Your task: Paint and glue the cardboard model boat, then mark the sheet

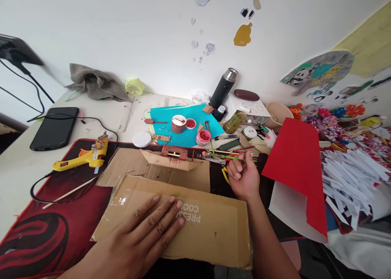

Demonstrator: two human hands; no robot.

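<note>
My left hand (pixel 152 230) lies flat with fingers stretched out on a brown cardboard piece (pixel 220 230) printed with white upside-down letters. My right hand (pixel 244 175), its fingers curled, pinches a thin green stick (pixel 227 157) that points left. Just below that hand show the yellow handles of scissors (pixel 225 175), partly hidden. A small cardboard boat (pixel 169 160) with a reddish-brown painted cabin stands on another cardboard sheet (pixel 122 169), behind the big piece. An open jar of red paint (pixel 203 138) is beyond the right hand.
A yellow glue gun (pixel 91 154) with its cord and a black phone (pixel 55 128) lie at left. Turquoise paper (pixel 171 136) carries a brown jar (pixel 179 124). A black flask (pixel 224 85) leans near the wall. Folded red paper (pixel 299 169) and white paper strips (pixel 354 181) are at right.
</note>
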